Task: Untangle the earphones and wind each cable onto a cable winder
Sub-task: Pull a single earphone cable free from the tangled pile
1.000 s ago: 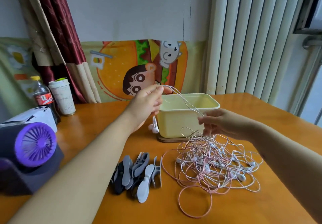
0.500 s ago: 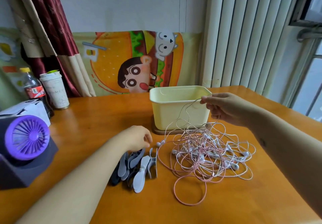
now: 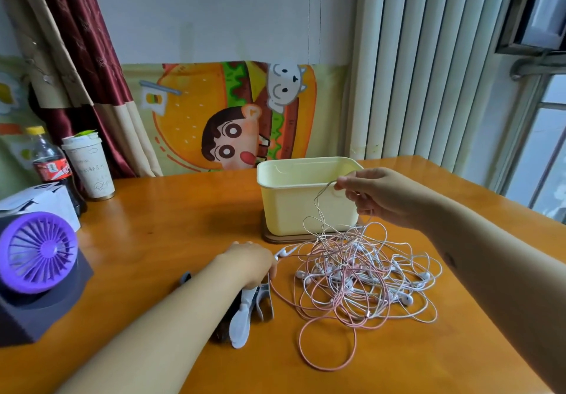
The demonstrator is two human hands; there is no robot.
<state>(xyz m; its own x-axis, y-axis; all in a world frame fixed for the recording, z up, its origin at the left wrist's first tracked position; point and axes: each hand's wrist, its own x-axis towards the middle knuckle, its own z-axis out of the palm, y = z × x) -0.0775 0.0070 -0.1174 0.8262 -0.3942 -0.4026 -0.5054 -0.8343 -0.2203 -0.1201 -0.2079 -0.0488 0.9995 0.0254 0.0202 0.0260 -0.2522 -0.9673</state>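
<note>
- right hand (image 3: 376, 197): one cable strand (image 3: 318, 207) is pinched and held raised in front of the yellow tub (image 3: 300, 210)
- left hand (image 3: 248, 263): laid over the cable winders (image 3: 248, 314); fingers are hidden, so the grip cannot be told
- earphone tangle (image 3: 361, 274): heaped on the surface (image 3: 171, 216), just right of the cable winders
</note>
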